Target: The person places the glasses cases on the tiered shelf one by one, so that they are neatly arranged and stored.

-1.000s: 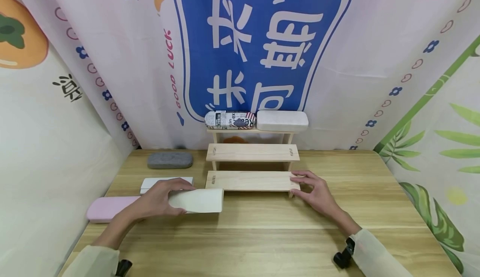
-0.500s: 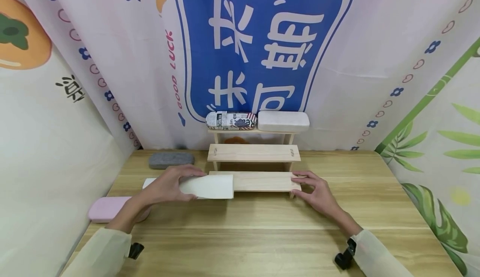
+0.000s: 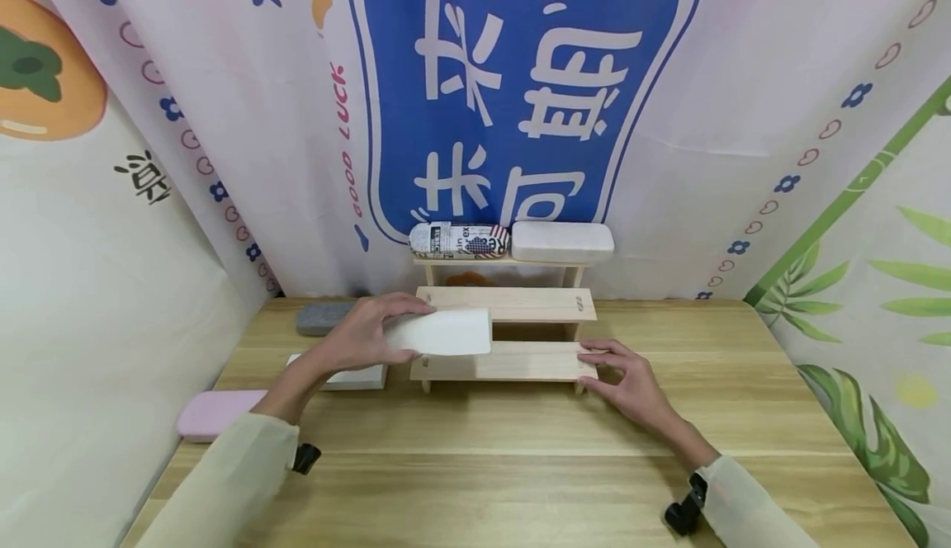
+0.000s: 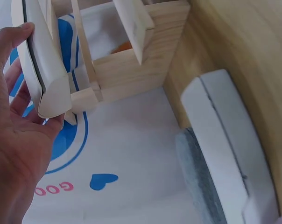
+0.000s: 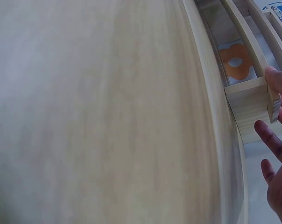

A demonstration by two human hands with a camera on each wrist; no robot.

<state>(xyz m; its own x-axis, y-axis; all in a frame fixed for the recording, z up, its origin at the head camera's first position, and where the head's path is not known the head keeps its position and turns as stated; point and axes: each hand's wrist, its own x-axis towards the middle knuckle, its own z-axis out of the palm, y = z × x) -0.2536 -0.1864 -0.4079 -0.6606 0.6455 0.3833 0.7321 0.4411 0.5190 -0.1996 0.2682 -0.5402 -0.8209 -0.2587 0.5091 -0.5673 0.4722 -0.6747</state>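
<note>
My left hand (image 3: 364,337) grips a white glasses case (image 3: 449,332), thumb on one side and fingers on the other. It holds the case above the left part of the bottom shelf, in front of the middle shelf (image 3: 513,302); the left wrist view shows a dark seam along the case (image 4: 50,65). My right hand (image 3: 631,383) pinches the right end of the bottom shelf (image 3: 535,362) of a three-tier wooden stand. In the right wrist view the thumb lies against the shelf's edge (image 5: 246,39).
On the top tier sit a newspaper-print case (image 3: 459,240) and a white case (image 3: 562,242). Left of the stand lie a grey case (image 3: 319,318), another white case (image 3: 358,379) and a pink case (image 3: 219,414), partly behind my left arm. A printed curtain (image 3: 683,160) hangs behind the table.
My left hand has carried the white glasses case right and toward the back, from in front of the stand to above its bottom shelf. The right hand stays at the shelf end.
</note>
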